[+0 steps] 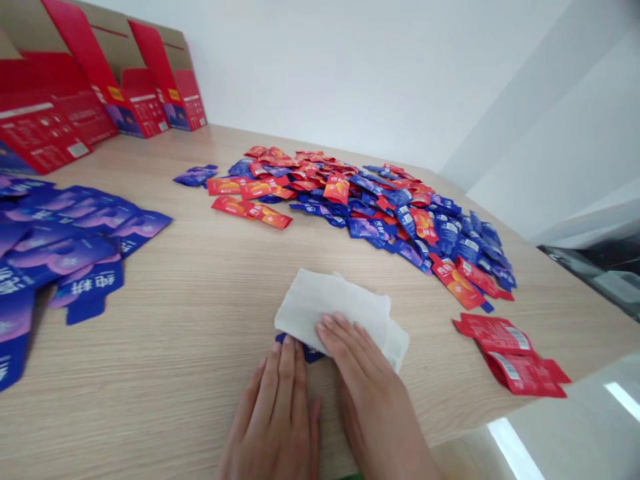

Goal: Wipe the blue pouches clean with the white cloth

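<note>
A white folded cloth lies near the middle of the table, with a second layer showing at its right corner. My right hand rests on the cloth's near edge, fingers stretched flat and together; its thumb is hidden. Beside it, my left hand is laid flat, palm down, fingers straight. A dark blue piece peeks out from under the cloth and touches my left fingertips. Most of it is covered, so its kind cannot be made out.
Red and blue sachets form a wide heap at the back. Two joined red sachets lie near the right edge. Flat blue-purple card pieces are piled at left. Open red cartons stand behind them against the wall.
</note>
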Available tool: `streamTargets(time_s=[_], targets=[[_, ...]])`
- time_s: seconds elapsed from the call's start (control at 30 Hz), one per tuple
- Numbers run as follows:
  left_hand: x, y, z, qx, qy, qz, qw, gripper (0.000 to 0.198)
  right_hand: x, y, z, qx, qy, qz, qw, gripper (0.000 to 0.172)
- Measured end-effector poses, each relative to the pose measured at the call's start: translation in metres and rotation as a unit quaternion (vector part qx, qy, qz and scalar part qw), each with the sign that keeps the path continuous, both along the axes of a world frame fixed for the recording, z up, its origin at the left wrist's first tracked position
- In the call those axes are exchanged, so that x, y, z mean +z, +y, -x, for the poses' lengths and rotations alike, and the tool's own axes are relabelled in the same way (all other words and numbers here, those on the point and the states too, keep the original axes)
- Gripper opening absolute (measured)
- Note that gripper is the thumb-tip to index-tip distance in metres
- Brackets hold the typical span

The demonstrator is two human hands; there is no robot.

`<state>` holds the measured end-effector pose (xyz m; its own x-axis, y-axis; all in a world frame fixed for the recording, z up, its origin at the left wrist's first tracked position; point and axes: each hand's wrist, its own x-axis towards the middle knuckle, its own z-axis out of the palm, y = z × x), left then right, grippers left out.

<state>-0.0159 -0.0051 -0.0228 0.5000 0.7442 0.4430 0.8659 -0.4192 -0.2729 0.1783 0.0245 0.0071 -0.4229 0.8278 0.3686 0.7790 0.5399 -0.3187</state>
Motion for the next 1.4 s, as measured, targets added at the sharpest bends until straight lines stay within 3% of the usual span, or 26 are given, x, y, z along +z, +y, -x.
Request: streamTargets(time_s=[0.13,0.23,0.3,0.4,0.5,0.57,0.7,0.77,0.83,0.97,1.03,1.13,1.2,1.27,1.33,1.4], targets=[[0.007,0.003,-0.005,0.002,-0.024,-0.020,0.999,0.060,0.005,0.001,-0.046,-0.140,0.019,0.007,0.990,0.056],[0.006,0.003,-0.007,0.003,-0.028,-0.023,0.999,0.059,0.017,0.002,-0.046,-0.200,0.062,0.007,0.978,0.046],[0.004,0.002,-0.007,0.002,-0.025,-0.024,0.999,0.059,0.023,0.003,-0.025,-0.167,0.084,0.008,0.982,0.046],[0.003,0.001,-0.006,0.002,-0.031,-0.012,0.999,0.054,0.022,0.004,0.014,-0.031,0.068,0.013,0.997,0.056],[0.006,0.000,-0.004,0.002,-0.026,0.005,1.000,0.052,0.014,0.007,0.024,0.039,0.035,0.024,0.998,0.065],[0.010,0.001,-0.004,-0.002,-0.014,0.001,1.000,0.055,0.009,0.008,0.008,0.012,0.028,0.031,0.999,0.066],[0.015,0.002,-0.008,0.000,-0.023,-0.007,1.000,0.060,0.009,0.009,-0.035,-0.124,0.040,0.012,0.991,0.056],[0.016,0.001,-0.010,0.005,-0.025,-0.005,1.000,0.060,0.012,0.007,-0.037,-0.156,0.059,0.010,0.986,0.051],[0.016,0.000,-0.010,0.007,-0.026,-0.002,1.000,0.059,0.013,0.004,-0.020,-0.119,0.075,0.015,0.990,0.054],[0.015,-0.001,-0.006,-0.001,-0.012,0.002,1.000,0.056,0.008,0.003,0.018,0.017,0.044,0.006,0.999,0.071],[0.016,-0.001,-0.005,0.000,-0.013,-0.004,1.000,0.058,0.005,0.006,0.013,0.010,0.032,0.018,0.999,0.071],[0.017,0.000,-0.005,0.003,-0.027,-0.006,1.000,0.062,0.005,0.011,-0.022,-0.080,0.048,0.034,0.995,0.062],[0.017,0.000,-0.007,0.002,-0.032,0.000,0.999,0.063,0.011,0.013,-0.042,-0.143,0.069,0.034,0.987,0.053],[0.017,0.000,-0.008,0.005,-0.035,0.001,0.999,0.063,0.020,0.012,-0.044,-0.166,0.095,0.032,0.981,0.048],[0.015,-0.001,-0.008,0.004,-0.034,-0.006,0.999,0.062,0.026,0.009,-0.025,-0.128,0.115,0.039,0.984,0.051],[0.014,-0.002,-0.006,0.003,-0.030,-0.004,1.000,0.059,0.026,0.006,0.001,-0.034,0.110,0.056,0.992,0.063]])
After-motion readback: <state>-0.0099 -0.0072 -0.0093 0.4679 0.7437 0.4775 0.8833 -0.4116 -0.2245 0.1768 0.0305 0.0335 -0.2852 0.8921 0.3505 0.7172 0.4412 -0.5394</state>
